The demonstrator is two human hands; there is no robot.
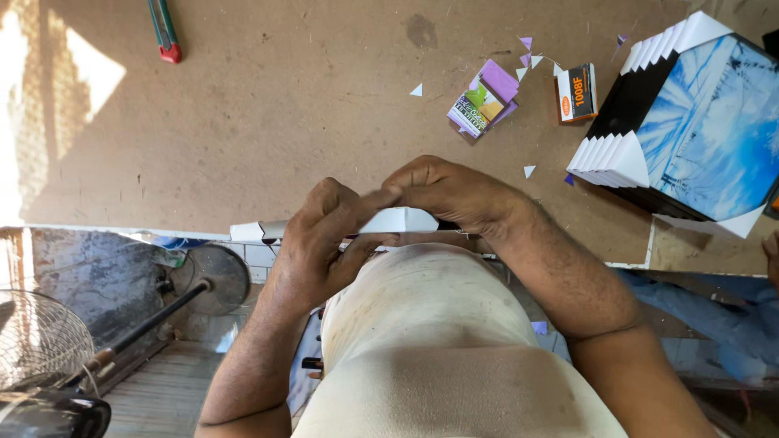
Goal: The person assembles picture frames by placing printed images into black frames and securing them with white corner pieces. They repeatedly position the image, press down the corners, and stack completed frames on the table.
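Gripping a folded white card piece [398, 220] between both hands, the person is holding it at the near edge of the brown tabletop [268, 122], close against their body. The left hand [324, 243] is wrapping its fingers [365, 243] around the piece from below, and the right hand [454, 195] is pressing its fingers [398, 193] together on the top of it. A stack of framed blue pictures with white corner guards [690, 122] is lying to the right, with a small orange box [577, 92] and a purple packet [485, 97] just beside it. A red-tipped cutter [165, 31] is lying well apart at the far left.
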